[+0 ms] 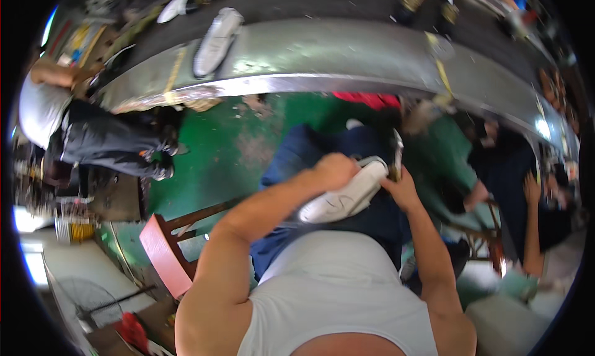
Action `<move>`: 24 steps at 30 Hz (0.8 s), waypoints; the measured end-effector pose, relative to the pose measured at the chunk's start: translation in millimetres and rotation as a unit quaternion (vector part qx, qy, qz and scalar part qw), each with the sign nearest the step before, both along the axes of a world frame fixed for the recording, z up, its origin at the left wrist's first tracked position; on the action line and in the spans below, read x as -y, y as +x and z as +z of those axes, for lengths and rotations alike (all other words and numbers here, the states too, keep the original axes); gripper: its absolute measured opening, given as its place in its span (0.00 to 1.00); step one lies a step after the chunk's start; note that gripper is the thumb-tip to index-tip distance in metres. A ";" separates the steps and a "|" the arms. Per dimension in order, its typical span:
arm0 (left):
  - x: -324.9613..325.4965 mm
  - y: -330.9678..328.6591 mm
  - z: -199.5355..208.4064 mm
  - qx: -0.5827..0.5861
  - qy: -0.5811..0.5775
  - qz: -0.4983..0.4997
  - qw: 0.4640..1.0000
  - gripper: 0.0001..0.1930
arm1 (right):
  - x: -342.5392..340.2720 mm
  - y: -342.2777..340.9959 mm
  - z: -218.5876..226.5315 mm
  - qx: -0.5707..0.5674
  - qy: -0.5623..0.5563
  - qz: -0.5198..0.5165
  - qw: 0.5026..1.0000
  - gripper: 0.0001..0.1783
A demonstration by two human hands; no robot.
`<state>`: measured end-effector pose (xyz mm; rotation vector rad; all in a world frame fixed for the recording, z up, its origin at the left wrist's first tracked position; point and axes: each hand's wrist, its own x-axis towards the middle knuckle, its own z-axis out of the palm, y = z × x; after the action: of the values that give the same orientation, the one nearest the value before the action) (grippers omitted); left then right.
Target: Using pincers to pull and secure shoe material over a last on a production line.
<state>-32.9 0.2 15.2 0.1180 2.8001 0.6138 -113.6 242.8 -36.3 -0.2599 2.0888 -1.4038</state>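
A low white shoe (344,198) with a smooth, light upper and a thin dark curved line along its side lies aslant on the person's lap, over dark blue trousers (285,154), its rounded end toward eight o'clock and its other end toward two. Around it, with the shoe as the clock's centre, the left hand (338,170) sits near twelve, fingers curled in against the shoe's upper edge; blur leaves me unable to tell whether they grip it. The right hand (403,188), at three o'clock, has its fingers wrapped around a slim tool with a shiny metal blade-like upper part (398,146), which points toward twelve, just beside the shoe's far end. Farther out, a long grey metal bench (334,49) arches across twelve o'clock, with another white shoe (217,43) on it at eleven. Near nine stands a yellow ribbed drum-shaped object (80,230), possibly a container; any contents are too small to tell. A pink-backed brown wooden chair (164,254) is at eight.
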 end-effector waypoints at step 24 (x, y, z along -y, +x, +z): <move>28.3 33.4 46.5 -0.066 0.581 0.232 0.777 0.31 | 7.5 59.0 127.7 0.151 -0.109 0.195 0.963 0.17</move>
<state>0.4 -28.2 61.7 -0.3182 2.0721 2.4212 -54.6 235.3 91.5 -0.4852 1.5381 -1.3329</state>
